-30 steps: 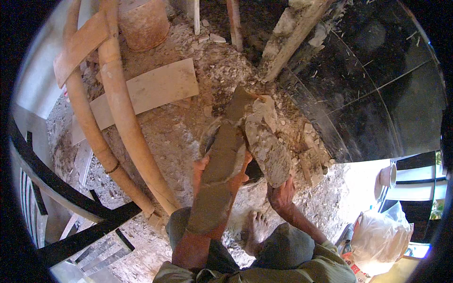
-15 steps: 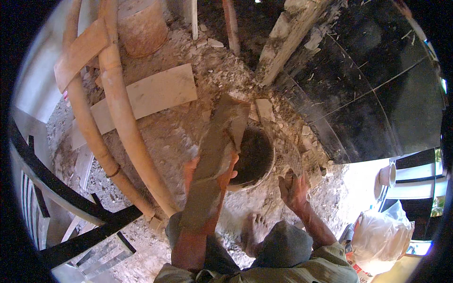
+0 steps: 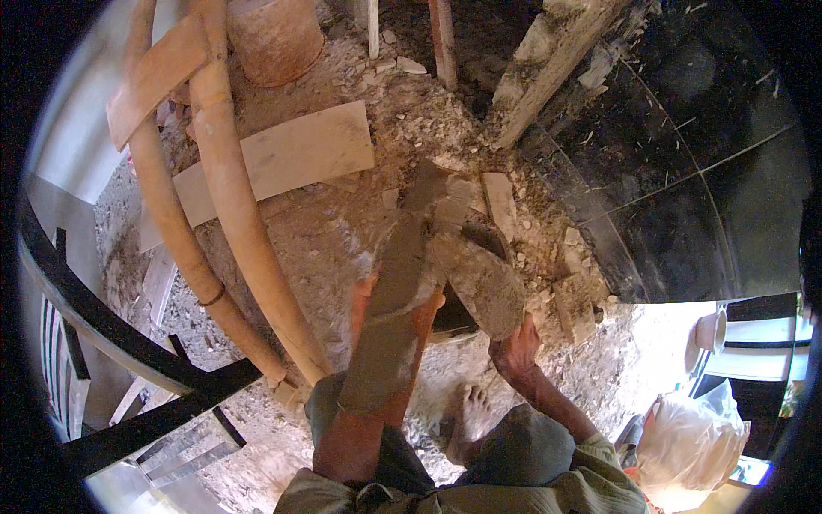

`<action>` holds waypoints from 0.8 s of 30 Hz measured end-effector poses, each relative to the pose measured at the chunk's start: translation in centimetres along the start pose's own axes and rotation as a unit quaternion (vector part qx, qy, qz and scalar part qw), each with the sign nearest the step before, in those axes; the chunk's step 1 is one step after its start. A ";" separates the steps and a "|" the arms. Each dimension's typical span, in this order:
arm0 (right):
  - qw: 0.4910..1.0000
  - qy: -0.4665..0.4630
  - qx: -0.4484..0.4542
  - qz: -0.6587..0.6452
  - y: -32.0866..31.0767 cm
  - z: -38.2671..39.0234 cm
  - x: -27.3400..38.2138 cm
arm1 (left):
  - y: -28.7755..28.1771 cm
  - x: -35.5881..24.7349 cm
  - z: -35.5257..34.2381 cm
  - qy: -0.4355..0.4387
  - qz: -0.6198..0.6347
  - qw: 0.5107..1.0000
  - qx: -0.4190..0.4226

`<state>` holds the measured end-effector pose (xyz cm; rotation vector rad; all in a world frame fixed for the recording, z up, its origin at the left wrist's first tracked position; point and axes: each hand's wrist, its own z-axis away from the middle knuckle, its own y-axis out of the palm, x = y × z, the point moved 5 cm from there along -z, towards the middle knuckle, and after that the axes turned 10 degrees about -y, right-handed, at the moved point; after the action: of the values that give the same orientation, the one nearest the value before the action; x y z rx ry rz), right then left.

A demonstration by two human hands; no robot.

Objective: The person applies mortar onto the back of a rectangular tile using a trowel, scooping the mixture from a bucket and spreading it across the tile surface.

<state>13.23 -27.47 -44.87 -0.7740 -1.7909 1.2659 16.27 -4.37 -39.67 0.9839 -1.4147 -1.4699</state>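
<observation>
My left hand (image 3: 366,289) is closed round a long narrow piece (image 3: 381,351) that lies along my forearm, its top coated in smooth grey-brown wet material. My right hand (image 3: 514,349) grips a trowel (image 3: 479,287) whose broad blade is smeared with the same material and lies against the long piece's upper right side. The trowel's handle is mostly hidden in my fist. Beneath both sits a round dark container (image 3: 454,324), largely covered by them. My bare foot (image 3: 467,415) stands on dusty ground just below it.
Two long tan poles (image 3: 235,214) and a pale board (image 3: 312,141) lie left. A black metal frame (image 3: 111,334) occupies the lower left. Rubble and a timber post (image 3: 548,73) are above, dark tiled slabs (image 3: 685,197) right, a plastic-wrapped bundle (image 3: 685,433) lower right.
The trowel dropped aside half a second ago, uncovering the container, and has since swung up and left across it onto the long piece, covering much of the container again.
</observation>
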 end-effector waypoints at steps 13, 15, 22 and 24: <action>0.971 -0.036 0.019 -0.235 -9.3 -3.9 0.5 | -1.4 -2.3 1.9 0.065 -0.036 0.996 -0.044; 0.966 -0.052 0.076 -0.240 -10.2 -5.0 0.6 | -1.2 -2.4 2.4 0.072 -0.046 0.995 -0.049; 0.622 0.112 0.240 -0.736 -8.6 -5.0 3.5 | -0.9 -1.4 2.2 0.053 -0.029 0.997 -0.039; 0.599 0.124 0.284 -0.738 -7.8 -4.7 3.7 | -0.8 -1.3 2.4 0.051 -0.027 0.998 -0.035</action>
<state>15.16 -24.65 -35.59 0.8405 -0.9896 0.3655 14.42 -2.37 -40.37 1.0447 -1.2641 -1.4764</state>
